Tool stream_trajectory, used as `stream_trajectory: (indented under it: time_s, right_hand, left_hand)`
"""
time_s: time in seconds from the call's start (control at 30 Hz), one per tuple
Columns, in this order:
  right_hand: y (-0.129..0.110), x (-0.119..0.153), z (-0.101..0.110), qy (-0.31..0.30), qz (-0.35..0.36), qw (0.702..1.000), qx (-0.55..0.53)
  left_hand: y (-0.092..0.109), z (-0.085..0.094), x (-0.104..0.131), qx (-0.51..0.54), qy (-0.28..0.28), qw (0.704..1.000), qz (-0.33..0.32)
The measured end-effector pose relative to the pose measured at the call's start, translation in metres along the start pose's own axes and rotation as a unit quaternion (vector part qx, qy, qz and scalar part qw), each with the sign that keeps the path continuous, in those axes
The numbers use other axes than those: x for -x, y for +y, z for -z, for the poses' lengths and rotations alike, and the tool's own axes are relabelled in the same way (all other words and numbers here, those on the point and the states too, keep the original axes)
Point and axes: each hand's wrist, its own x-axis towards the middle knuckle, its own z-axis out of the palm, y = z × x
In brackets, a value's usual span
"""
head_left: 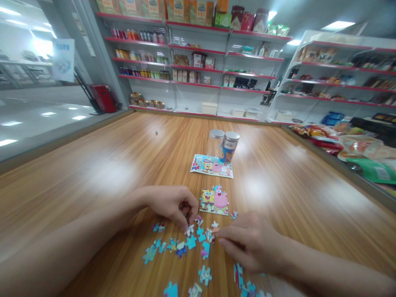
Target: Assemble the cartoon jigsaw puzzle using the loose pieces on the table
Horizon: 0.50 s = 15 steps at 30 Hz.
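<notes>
My left hand [176, 204] is curled low over the table, thumb and forefinger closed at a pale jigsaw piece [189, 230]. Opposite it, my right hand [250, 241] has its fingers drawn together, the tips at the edge of a small puzzle piece [210, 236]. An orange and white piece [215, 226] lies close by. Just beyond both hands sits a joined puzzle section [215, 201] with a yellow square figure and a pink star figure. Loose pieces, mostly light blue, are scattered between and below the hands, among them a blue piece [191, 241].
Behind the joined section lies a printed picture sheet [199, 164]. A clear jar [215, 144] and a labelled jar [229, 147], both silver-lidded, stand at its far side. Bagged goods [365, 148] lie beyond the table's right edge. Stocked shelves [198, 51] line the back.
</notes>
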Motion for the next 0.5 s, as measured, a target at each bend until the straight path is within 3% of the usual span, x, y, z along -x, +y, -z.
stream_trajectory:
  time_s: [0.5]
  right_hand:
    - [0.0017,0.0005,0.0003,0.028,0.01,1.0,0.006]
  left_hand:
    - [-0.001,-0.0006,-0.0015,0.029,-0.004,0.999,-0.018]
